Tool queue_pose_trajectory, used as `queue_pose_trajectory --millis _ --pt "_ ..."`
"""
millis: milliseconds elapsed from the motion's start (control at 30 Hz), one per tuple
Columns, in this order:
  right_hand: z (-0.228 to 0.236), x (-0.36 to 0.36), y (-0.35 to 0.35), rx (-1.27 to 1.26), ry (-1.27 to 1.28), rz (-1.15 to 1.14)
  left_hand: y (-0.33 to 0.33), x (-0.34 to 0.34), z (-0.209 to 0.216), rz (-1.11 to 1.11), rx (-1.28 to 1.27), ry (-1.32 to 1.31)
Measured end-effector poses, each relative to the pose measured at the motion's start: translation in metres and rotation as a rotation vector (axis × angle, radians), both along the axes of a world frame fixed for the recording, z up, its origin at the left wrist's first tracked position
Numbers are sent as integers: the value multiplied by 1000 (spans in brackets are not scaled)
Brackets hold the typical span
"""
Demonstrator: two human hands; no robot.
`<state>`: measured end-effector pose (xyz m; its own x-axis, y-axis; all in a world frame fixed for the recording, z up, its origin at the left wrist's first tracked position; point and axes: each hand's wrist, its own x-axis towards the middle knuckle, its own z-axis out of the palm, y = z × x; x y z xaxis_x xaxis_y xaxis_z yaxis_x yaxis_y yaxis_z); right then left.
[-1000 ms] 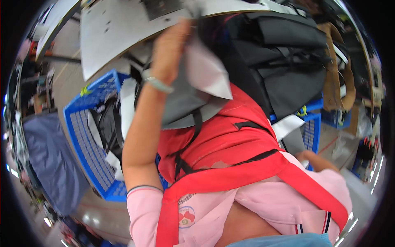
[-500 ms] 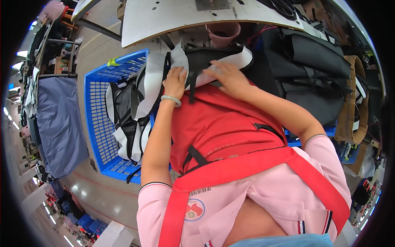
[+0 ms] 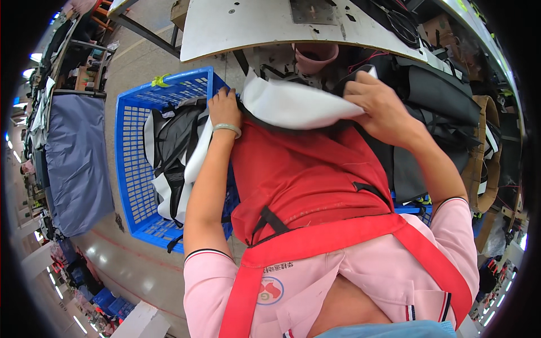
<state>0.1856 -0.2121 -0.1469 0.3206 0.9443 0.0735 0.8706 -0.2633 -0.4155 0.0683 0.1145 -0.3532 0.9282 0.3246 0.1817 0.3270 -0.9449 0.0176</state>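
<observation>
Now the right hand (image 3: 378,106), at the red apron's (image 3: 307,169) far right corner, has its fingers closed on one end of the white fabric piece (image 3: 298,104), which spans the apron's far edge. At the apron's far left corner, the left hand (image 3: 225,110) curls beside the blue basket (image 3: 128,169); can't tell whether it's gripping anything.

Head cam's looking down from wearer's head, covering left hand (image 3: 226,107), right hand (image 3: 378,102) and apron (image 3: 310,174) up close; table (image 3: 242,35) sitting farther off, fisheye bending its edge.
</observation>
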Motion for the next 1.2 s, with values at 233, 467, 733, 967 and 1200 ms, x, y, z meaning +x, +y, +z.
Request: queue_pose_trajectory --millis 233,467,733,967,1200 --pt "109 16 -138 146 542 -611 -47 -39 176 -443 -869 165" --pt "132 63 -165 207 739 424 -104 -35 264 -756 -1214 80" --pt "83 29 -65 285 635 -106 -127 -21 278 -939 -1157 114" --pt "-74 31 -72 -373 921 433 -148 -24 281 -968 -1170 361" --pt "48 38 -118 -5 -343 -298 -138 33 194 -544 -1168 299"
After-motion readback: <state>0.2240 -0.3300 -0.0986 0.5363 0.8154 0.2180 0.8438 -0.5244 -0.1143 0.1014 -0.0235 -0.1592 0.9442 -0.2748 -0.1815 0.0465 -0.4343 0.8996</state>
